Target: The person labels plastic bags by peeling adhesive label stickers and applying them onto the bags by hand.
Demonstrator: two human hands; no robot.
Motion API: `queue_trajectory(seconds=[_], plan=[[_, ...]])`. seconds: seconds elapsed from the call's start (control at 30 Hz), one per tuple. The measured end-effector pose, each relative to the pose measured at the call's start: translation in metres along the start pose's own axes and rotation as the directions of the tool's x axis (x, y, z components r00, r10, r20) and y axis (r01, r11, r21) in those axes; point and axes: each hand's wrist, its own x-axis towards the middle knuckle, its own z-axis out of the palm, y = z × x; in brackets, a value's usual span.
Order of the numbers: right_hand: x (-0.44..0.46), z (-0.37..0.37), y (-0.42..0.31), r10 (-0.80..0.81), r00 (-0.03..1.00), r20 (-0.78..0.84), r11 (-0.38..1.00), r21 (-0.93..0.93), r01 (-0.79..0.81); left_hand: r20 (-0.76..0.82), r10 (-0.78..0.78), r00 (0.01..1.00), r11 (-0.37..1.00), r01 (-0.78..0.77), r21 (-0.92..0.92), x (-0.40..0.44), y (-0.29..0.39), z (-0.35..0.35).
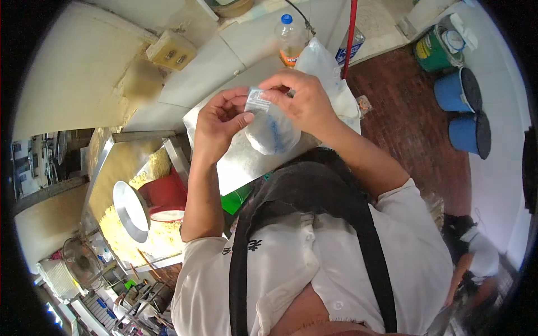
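Both my hands hold a clear plastic bag (274, 133) by its top, above a pale work surface (238, 168). The bag has blue print and a printed white label at its upper edge; whitish contents show in its lower part. My left hand (225, 115) pinches the label's left side between thumb and fingers. At the top right of the label, my right hand (300, 101) closes its thumb and fingers on the bag. A larger white plastic bag (318, 59) stands just behind my right hand.
A bottle with a blue cap (288, 42) stands against the tiled wall. On the left, a metal-framed tray (101, 173) holds yellow shredded food, a red container (168, 196) and a white bowl (131, 210). Blue buckets (455, 92) line the right wall. Another person (479, 255) is at lower right.
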Motion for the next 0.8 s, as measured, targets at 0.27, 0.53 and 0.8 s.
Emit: queue_trajectory(seconds=[0.27,0.53,0.8], plan=[[-0.003,0.018,-0.003,-0.002,0.978,-0.21,0.996,-0.083,-0.016,-0.049,0.014,0.999,0.956,0.001,0.294,-0.011,-0.011,-0.021],[-0.01,0.024,-0.034,-0.24,0.97,-0.024,0.867,-0.455,0.203,-0.011,0.326,0.945,0.783,-0.263,0.563,-0.033,0.017,0.007],[-0.012,0.019,-0.032,-0.024,1.0,0.002,0.996,-0.083,0.025,0.053,0.311,0.949,0.786,-0.288,0.548,-0.038,0.02,-0.004]])
